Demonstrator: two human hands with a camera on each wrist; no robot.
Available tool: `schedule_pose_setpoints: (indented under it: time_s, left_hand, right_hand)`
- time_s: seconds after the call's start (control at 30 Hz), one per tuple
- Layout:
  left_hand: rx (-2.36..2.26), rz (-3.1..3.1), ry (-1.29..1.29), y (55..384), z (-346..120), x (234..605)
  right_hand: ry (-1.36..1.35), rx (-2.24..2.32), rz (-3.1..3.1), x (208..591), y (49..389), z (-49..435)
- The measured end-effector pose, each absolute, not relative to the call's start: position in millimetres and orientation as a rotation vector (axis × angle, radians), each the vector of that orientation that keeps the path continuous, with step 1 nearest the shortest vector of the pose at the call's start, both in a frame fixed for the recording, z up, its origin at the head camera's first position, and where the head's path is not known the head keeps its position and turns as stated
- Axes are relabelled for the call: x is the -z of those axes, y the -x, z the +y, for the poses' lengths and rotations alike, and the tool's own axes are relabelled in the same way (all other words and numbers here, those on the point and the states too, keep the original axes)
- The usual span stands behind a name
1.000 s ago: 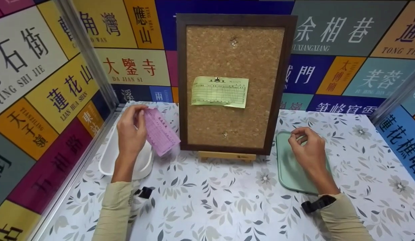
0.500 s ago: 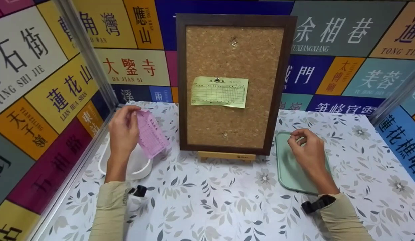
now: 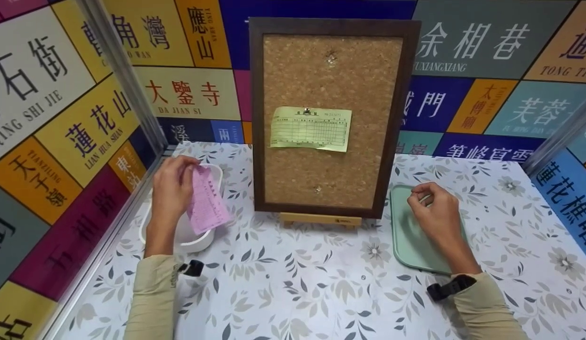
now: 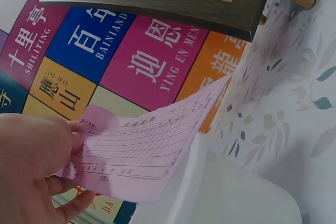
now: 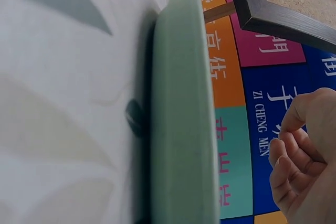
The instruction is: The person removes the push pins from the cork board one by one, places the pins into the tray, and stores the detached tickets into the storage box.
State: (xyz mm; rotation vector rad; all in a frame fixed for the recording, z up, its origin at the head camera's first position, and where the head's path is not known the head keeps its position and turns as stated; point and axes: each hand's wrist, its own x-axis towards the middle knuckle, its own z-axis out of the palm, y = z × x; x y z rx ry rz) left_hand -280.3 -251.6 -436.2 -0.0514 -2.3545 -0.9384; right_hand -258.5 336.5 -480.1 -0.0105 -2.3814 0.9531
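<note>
My left hand (image 3: 169,198) pinches one end of a pink receipt slip (image 3: 208,204) printed with a ruled form. The slip hangs over the white plastic container (image 3: 203,243) at the left; in the left wrist view the pink slip (image 4: 139,156) is between thumb and fingers. My right hand (image 3: 437,219) hovers over a light green tray (image 3: 406,252). Its fingers (image 5: 296,169) are curled with thumb and forefinger close together, and I see nothing held there. Between the hands stands a framed corkboard (image 3: 331,179), with a yellow-green receipt slip (image 3: 309,130) fastened on it by a pin.
The board leans on a small wooden stand (image 3: 321,219). Shiny pins (image 3: 331,57) are stuck near its top and bottom. A flower-patterned cloth (image 3: 297,278) covers the table. Walls with coloured name panels (image 3: 189,92) close off the back and sides.
My left hand has moved left and slightly down, carrying the pink receipt slip away from the board and over the white container. The right hand has hardly moved.
</note>
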Motion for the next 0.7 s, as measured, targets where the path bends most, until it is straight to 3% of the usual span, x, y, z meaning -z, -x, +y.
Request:
schedule_pose_setpoints:
  time_s: [0.7]
  left_hand:
    - [0.947, -2.497, -0.022, 276.8, -274.8, 440.8]
  right_hand:
    - [-0.021, -0.851, -2.651, 487.3, 259.6, 346.1]
